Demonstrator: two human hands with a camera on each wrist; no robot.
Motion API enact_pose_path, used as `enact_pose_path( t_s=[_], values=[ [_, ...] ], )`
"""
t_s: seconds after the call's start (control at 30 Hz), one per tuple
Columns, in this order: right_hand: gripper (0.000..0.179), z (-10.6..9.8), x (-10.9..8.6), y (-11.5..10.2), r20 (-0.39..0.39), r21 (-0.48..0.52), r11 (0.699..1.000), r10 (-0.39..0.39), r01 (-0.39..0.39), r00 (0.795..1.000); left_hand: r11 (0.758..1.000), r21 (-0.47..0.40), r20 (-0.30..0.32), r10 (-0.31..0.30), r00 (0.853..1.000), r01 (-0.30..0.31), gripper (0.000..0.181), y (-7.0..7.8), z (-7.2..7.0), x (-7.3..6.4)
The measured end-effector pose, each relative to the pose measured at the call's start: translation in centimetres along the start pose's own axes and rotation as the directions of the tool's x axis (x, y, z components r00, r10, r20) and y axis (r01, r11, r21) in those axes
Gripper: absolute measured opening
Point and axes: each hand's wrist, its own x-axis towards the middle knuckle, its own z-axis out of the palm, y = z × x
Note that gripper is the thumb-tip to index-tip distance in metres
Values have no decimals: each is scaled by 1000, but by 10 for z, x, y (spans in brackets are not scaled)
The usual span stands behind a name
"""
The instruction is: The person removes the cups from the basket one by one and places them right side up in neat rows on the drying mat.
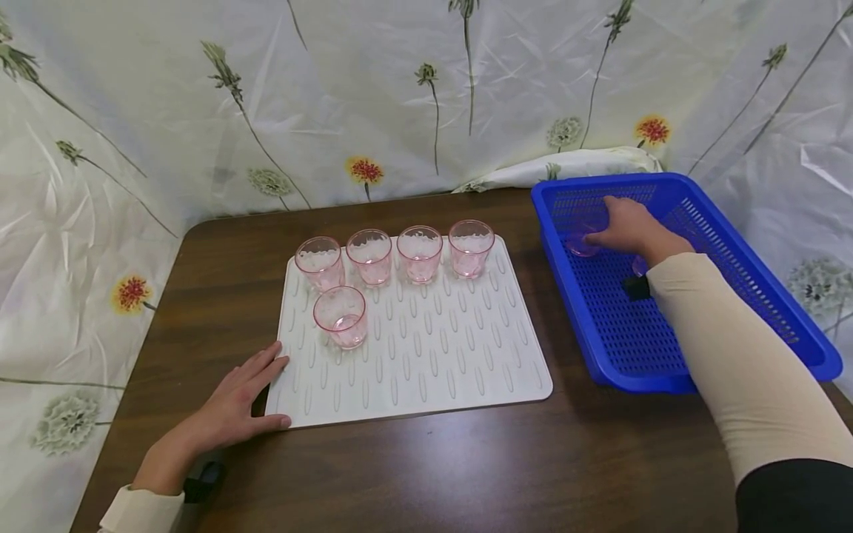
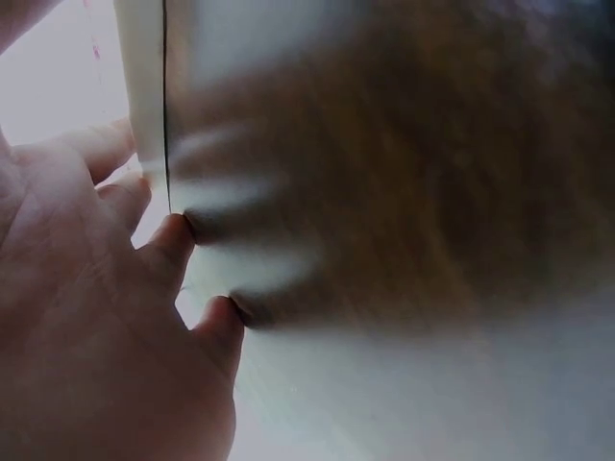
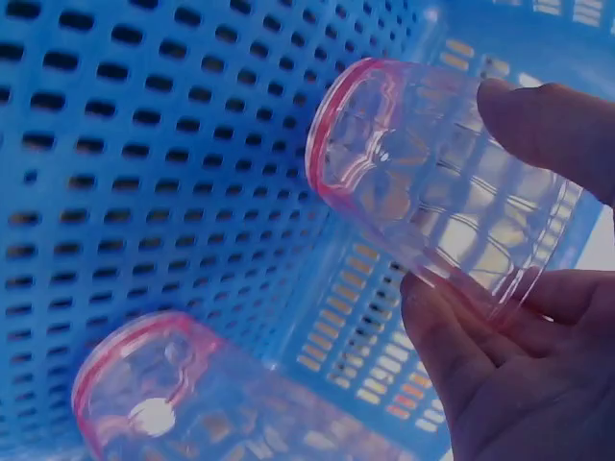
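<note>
In the head view my right hand [image 1: 633, 226] reaches into a blue plastic basket [image 1: 573, 318]. The right wrist view shows its thumb and fingers pinching a clear pink-rimmed glass [image 3: 432, 173], which lies mouth toward the basket's perforated floor. A second glass [image 3: 240, 413] sits beside it in the basket. On the left, my left hand [image 1: 229, 403] rests with spread fingers at the left edge of a white ridged mat [image 1: 426, 370]. Several pink glasses [image 1: 420, 255] stand upright in a row along the mat's back edge, and another pink glass [image 1: 341, 318] stands in front of the row's left end.
Mat and basket both lie on a dark wooden table [image 1: 460, 466], the basket at the right. A flower-printed sheet [image 1: 393, 96] hangs behind and at both sides, with a fold bunched behind the basket.
</note>
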Motion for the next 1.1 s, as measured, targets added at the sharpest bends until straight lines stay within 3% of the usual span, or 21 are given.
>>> enact_pose_path(
  t_s=[0.17,0.33,0.43,0.63,0.67,0.93,1.1],
  values=[
    [89,7,1,-1,8,128,991,39,-39,999,1000,7,3,-6,1000,6,91,1,0,0],
    [93,15,0,5,12,309,947,87,-86,996,1000,12,1,-3,1000,3,91,2,0,0],
    [95,21,0,8,5,427,901,85,-79,996,1000,11,-1,-8,1000,8,91,1,0,-1],
    [95,33,0,13,38,644,757,111,-109,993,1000,8,-10,-3,1000,3,91,1,2,0],
    [95,35,1,14,40,657,745,116,-113,992,1000,9,-12,1,1000,-1,91,1,2,-1],
    [95,37,1,13,20,659,744,131,-111,991,1000,4,-4,-15,1000,15,92,1,1,-2],
    [99,33,-1,16,53,703,700,127,-127,991,1000,0,-9,-3,1000,3,91,2,0,-1]
  ],
)
